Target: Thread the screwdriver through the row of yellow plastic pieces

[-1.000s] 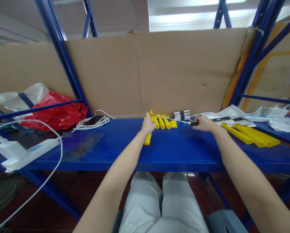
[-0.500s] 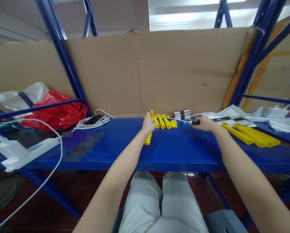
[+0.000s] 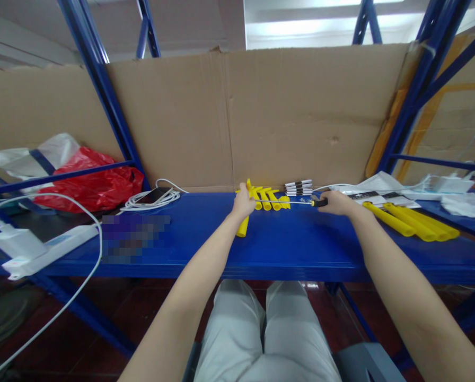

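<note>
Yellow tube (image 3: 242, 228) sits in my left hand (image 3: 243, 205), at the blue table (image 3: 205, 241), its lower end poking out towards me. My left fingers are wrapped round it. To the tube's right, my right hand (image 3: 335, 202) pinches the dark handle of a screwdriver (image 3: 319, 202), its shaft aimed back across at the tube. I can't tell whether the tip touches; my view of that end is too small.

I judge I'm at the lining-up or turning step; the next move seems to call for a firm left grip and a straight shaft while my right fingers twist.

Just right of the tube, a row of other yellow pieces (image 3: 276, 207) lies where the shaft crosses my view, and I could knock it. Farther right of the tube are striped bundles (image 3: 298, 188) and, well apart, long yellow tubes (image 3: 414, 225). Well left of it lies a phone (image 3: 155, 196) amid coiled white cable (image 3: 135, 207).
</note>
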`<state>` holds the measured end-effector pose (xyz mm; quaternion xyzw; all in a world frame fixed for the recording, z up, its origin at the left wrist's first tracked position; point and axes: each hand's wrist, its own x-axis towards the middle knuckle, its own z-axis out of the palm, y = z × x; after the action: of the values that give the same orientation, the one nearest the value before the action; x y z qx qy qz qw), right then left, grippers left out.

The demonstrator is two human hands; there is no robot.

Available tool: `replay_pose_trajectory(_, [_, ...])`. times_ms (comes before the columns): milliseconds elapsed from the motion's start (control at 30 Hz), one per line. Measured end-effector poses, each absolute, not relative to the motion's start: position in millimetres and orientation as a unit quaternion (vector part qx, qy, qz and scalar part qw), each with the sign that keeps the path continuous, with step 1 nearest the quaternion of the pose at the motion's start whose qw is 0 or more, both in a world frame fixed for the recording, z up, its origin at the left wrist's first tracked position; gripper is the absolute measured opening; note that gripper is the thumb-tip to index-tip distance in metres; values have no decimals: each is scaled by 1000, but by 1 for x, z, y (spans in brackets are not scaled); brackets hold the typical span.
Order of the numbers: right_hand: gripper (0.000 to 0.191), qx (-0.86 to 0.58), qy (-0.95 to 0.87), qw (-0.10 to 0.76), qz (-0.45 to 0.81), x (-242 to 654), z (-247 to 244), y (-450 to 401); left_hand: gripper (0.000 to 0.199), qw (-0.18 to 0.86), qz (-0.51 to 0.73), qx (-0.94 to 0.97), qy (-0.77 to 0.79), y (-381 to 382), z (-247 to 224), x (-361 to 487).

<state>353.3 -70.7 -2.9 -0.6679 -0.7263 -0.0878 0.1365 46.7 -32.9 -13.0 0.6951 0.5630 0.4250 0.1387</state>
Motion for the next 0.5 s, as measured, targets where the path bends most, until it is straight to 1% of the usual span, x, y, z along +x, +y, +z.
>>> replay_pose_trajectory(333, [4, -661, -735, 130, -80, 353, -3, -70, 35, 145, 428, 693, 562, -34, -12, 47])
replay_pose_trajectory(500, [8, -662, -735, 128, -76, 351, -2, -72, 37, 150, 431, 696, 553, -33, -13, 46])
